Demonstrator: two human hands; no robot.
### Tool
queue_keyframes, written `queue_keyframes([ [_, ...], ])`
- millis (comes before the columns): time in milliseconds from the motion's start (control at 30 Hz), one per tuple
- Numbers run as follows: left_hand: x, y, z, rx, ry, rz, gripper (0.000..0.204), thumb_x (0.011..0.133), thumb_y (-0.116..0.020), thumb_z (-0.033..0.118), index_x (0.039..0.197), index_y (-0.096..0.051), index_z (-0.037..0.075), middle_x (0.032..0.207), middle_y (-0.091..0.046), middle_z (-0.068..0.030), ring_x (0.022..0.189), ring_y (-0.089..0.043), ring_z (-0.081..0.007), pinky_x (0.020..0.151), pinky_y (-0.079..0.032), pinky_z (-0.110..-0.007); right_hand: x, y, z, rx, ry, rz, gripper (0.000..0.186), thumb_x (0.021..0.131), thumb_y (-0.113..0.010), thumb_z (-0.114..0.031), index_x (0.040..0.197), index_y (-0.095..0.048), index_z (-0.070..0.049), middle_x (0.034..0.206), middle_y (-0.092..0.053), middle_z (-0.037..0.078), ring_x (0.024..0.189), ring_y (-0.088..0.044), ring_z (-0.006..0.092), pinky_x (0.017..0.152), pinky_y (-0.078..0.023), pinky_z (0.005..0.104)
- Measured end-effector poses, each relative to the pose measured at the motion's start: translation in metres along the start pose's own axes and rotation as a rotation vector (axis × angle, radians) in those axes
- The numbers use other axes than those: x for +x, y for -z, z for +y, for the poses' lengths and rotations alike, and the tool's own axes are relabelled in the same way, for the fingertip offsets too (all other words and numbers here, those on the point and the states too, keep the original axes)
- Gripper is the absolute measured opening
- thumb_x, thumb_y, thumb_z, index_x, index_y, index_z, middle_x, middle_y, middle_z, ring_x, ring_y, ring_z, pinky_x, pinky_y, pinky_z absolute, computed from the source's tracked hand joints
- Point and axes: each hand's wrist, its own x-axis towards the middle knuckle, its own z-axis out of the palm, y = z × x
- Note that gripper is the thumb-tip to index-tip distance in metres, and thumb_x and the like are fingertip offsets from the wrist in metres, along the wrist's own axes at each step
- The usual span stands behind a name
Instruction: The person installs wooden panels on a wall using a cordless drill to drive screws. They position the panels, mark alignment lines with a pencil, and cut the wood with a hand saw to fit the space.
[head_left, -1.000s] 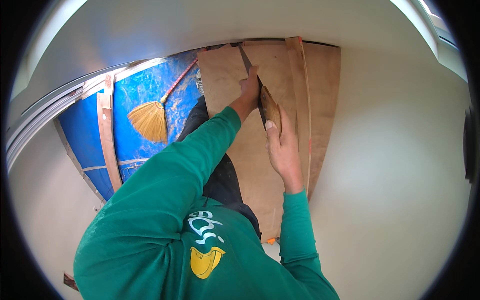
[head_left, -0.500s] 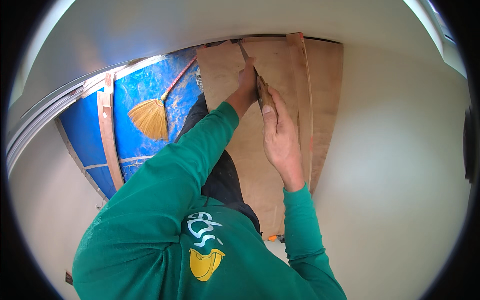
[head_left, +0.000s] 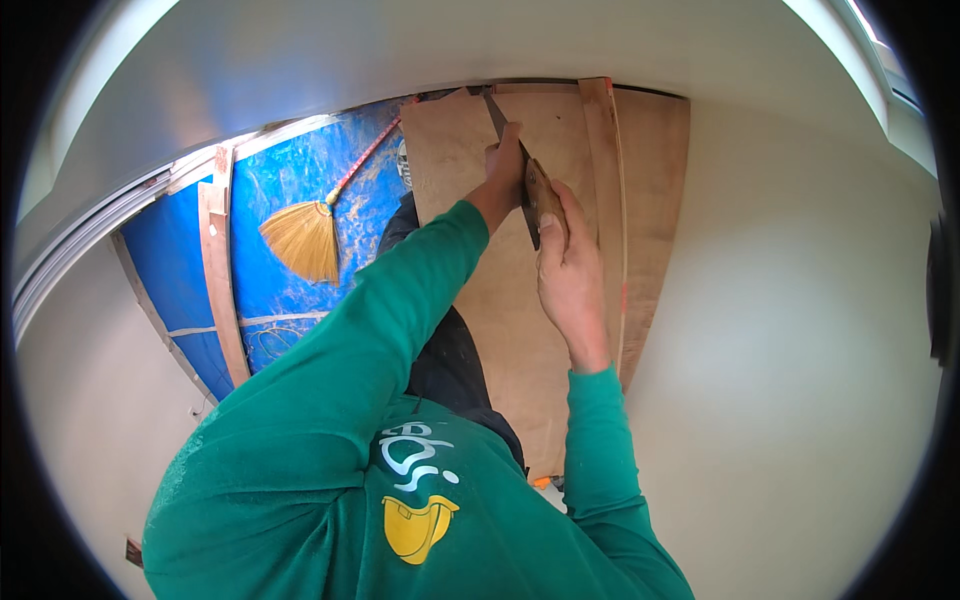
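Note:
A handsaw with a wooden handle and a dark metal blade point(head_left: 498, 118) lies lengthwise over a broad plywood sheet point(head_left: 510, 350), its narrow tip at the sheet's far edge by the wall. My right hand point(head_left: 572, 265) is closed on the wooden handle. Farther up, my left hand point(head_left: 505, 172) is closed at the middle of the blade and covers part of it; its fingers are partly hidden. My dark-trousered leg point(head_left: 450, 355) rests against the left side of the sheet.
A straw broom point(head_left: 303, 238) lies on blue sheeting point(head_left: 275, 185) at the left, near a timber strip point(head_left: 220, 275). A long board point(head_left: 606, 170) runs along the plywood's right side. White walls point(head_left: 780, 300) stand close around. Something small and orange point(head_left: 542, 483) shows near my right sleeve.
The whole view has shifted slightly, the scene sitting a little lower. Both hands keep their hold on the saw, and the handle has tilted a little.

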Motion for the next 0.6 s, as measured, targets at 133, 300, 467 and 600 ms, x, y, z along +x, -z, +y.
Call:
queue_keyframes([
  [133, 0.003, -0.006, 0.008, 0.001, -0.019, -0.066, 0.095, 0.091, -0.072, 0.061, 0.155, -0.047, -0.005, 0.137, -0.061, -0.0205, 0.117, -0.065, -0.0338, 0.097, -0.056, -0.052, 0.004, -0.001, -0.002, -0.062, 0.077, 0.026, 0.052, 0.116, -0.050, -0.027, 0.163, -0.050, -0.006, 0.145, -0.068, 0.026, 0.131, -0.068, 0.0387, 0.112, -0.051, 0.0425],
  [300, -0.014, -0.013, 0.008, -0.065, 0.040, 0.012, 0.086, 0.093, -0.071, 0.057, 0.149, -0.053, -0.006, 0.130, -0.063, -0.0208, 0.109, -0.067, -0.0341, 0.090, -0.058, -0.052, 0.002, 0.005, -0.003, -0.076, 0.063, 0.029, 0.052, 0.117, -0.049, -0.027, 0.163, -0.050, -0.004, 0.148, -0.067, 0.027, 0.135, -0.067, 0.0403, 0.115, -0.050, 0.0433],
  [467, -0.023, -0.010, 0.013, -0.011, 0.014, 0.031, 0.088, 0.092, -0.072, 0.058, 0.148, -0.054, -0.007, 0.131, -0.065, -0.0213, 0.110, -0.068, -0.0342, 0.091, -0.058, -0.052, 0.004, 0.006, -0.013, -0.101, 0.013, 0.004, 0.051, 0.115, -0.051, -0.022, 0.164, -0.049, -0.008, 0.128, -0.074, 0.030, 0.113, -0.075, 0.0449, 0.098, -0.055, 0.0494],
  [600, -0.026, -0.010, 0.015, -0.092, 0.101, -0.032, 0.085, 0.092, -0.073, 0.057, 0.145, -0.057, -0.007, 0.130, -0.065, -0.0196, 0.108, -0.068, -0.0327, 0.089, -0.058, -0.051, 0.000, 0.005, -0.006, -0.101, -0.002, 0.018, 0.050, 0.115, -0.051, -0.022, 0.164, -0.049, -0.009, 0.127, -0.075, 0.030, 0.112, -0.076, 0.0460, 0.096, -0.057, 0.0497],
])
